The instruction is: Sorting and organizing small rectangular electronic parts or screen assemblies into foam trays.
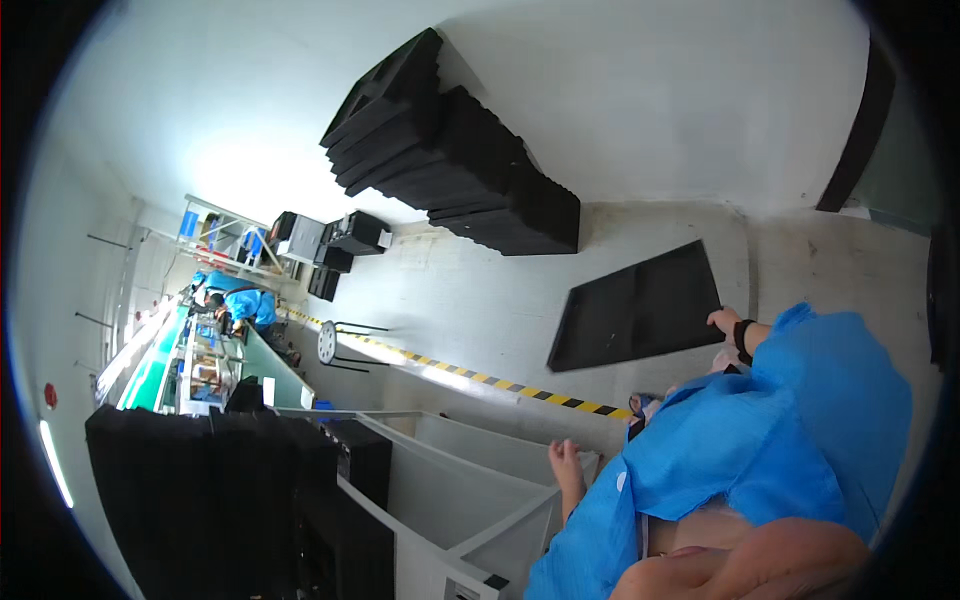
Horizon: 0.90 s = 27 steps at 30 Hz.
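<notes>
My right hand (728,322) is closed on one corner of a flat, black, rectangular tray (637,310), which hangs out over the floor at a slant. A dark band circles my right wrist. My left hand (566,464) is raised with nothing in it, its fingers loosely bent and a little apart. Beside it is a pale metal frame with grey panels (480,460). Blue sleeves cover both of my arms.
A tall, uneven stack of black trays (460,160) stands by the white wall. Another black stack (210,490) rises at lower left. Yellow-black tape (480,378) crosses the floor near a stool (328,342). Co-workers in blue (250,305) are by a green conveyor (160,355).
</notes>
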{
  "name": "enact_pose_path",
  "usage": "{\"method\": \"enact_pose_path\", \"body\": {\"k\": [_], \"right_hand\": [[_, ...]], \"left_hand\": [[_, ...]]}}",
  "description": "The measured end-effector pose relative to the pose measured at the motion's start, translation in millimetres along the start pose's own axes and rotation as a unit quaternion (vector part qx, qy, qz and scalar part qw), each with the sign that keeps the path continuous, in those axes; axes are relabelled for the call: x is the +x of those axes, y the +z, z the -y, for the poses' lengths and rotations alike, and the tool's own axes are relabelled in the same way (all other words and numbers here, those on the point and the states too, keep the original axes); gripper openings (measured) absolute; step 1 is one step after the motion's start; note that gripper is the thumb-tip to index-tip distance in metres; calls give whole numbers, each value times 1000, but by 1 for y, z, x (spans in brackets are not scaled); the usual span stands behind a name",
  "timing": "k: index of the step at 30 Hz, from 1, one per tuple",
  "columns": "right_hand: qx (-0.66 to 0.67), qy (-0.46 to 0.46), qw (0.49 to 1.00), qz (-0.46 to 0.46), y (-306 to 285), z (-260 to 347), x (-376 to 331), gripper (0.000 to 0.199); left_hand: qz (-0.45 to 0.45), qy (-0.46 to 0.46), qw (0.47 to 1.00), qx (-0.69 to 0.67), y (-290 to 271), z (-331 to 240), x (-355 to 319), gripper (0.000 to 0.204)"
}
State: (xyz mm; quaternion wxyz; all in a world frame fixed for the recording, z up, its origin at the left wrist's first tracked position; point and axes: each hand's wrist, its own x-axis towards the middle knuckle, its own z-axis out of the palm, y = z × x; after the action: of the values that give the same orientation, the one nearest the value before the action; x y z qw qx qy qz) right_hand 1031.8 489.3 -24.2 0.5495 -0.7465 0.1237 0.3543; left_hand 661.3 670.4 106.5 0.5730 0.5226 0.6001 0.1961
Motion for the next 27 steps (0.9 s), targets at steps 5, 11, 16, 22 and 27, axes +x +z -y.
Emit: {"method": "enact_pose_path", "body": {"k": [5,11,16,22,27], "right_hand": [[29,-14,992,-121,26,44,40,47],[20,4,961,-276,48,85,109,51],[-35,-18,968,-248,74,84,190,57],[-38,-39,990,-134,87,91,306,70],[-395,76,905,-141,96,157,294,87]], "left_hand": [[90,-66,988,105,21,67,54,53],[94,-106,980,141,34,80,95,51],[44,-137,978,148,24,72,108,50],[-14,-218,966,138,76,60,102,48],[-62,-275,952,121,114,46,82,47]]}}
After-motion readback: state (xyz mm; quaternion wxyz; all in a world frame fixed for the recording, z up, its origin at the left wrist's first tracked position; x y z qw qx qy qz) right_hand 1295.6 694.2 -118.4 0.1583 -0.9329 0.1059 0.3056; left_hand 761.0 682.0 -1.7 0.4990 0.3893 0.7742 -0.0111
